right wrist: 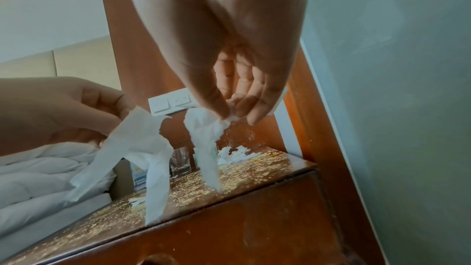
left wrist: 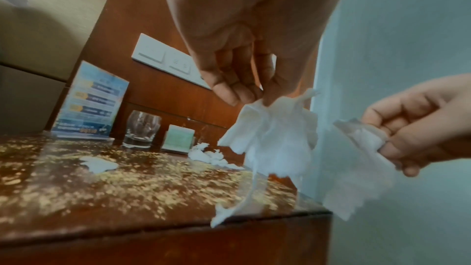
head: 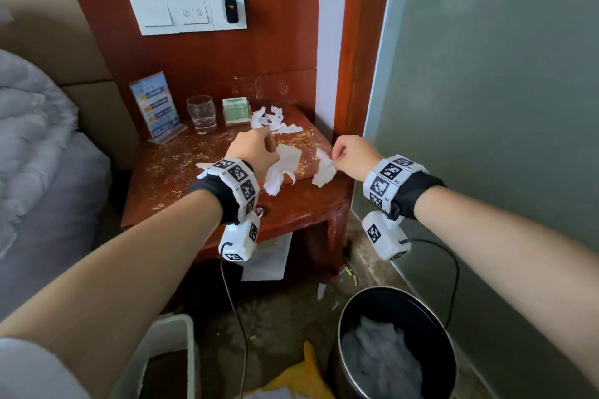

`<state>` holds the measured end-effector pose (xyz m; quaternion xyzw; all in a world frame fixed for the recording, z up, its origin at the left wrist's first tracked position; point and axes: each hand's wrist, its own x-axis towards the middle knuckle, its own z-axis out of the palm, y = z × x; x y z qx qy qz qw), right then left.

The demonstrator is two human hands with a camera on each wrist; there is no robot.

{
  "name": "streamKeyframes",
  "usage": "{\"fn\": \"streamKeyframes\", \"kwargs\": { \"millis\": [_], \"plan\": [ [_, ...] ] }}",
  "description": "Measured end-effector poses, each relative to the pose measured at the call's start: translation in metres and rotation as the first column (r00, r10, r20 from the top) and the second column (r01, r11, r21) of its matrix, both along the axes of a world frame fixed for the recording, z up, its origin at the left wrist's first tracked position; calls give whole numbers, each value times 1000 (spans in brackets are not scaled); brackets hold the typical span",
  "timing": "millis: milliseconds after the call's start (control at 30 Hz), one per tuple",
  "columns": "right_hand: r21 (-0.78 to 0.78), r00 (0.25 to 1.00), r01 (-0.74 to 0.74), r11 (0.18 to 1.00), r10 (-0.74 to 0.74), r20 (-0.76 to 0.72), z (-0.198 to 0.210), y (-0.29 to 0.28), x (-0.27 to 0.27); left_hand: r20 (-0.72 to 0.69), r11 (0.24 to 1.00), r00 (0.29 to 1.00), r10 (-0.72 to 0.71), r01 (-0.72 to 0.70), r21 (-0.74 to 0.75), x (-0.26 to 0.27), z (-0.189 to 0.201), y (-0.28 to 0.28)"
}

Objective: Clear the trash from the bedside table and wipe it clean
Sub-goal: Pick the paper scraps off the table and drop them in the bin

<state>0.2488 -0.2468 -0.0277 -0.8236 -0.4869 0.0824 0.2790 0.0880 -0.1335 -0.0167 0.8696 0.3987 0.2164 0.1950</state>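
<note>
Bedside table (head: 227, 204): reddish wood, glossy varnish, worn at near edge, speckled with gold flecks. Torn scraps (head: 270, 121) at far right: thin white paper, crumpled, matt. Tumbler (head: 201, 112): clear glass. Sign stand (head: 158, 110): glossy clear plastic. Bin (head: 395, 343) on floor: dark, smooth metal rim.

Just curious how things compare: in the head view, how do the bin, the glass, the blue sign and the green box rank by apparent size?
Largest to smallest:
1. bin, though it sits nearest the camera
2. sign
3. glass and box look alike
</note>
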Motion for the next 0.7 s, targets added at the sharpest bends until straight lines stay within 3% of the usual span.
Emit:
{"fn": "streamKeyframes", "kwargs": {
  "millis": [200,333,700],
  "plan": [
    [-61,998,49,997,-47,32,-14,-84,6,-28,991,991,-132,132,3,18,-12,-76],
    [-187,998,67,980,-63,30,-29,-128,10,-75,968,966,-247,244,-52,34,-29,-116],
    [-430,994,69,900,-99,-47,-83,-201,16,-187,865,854,-486,439,-244,63,-91,-183]
  ]
}}
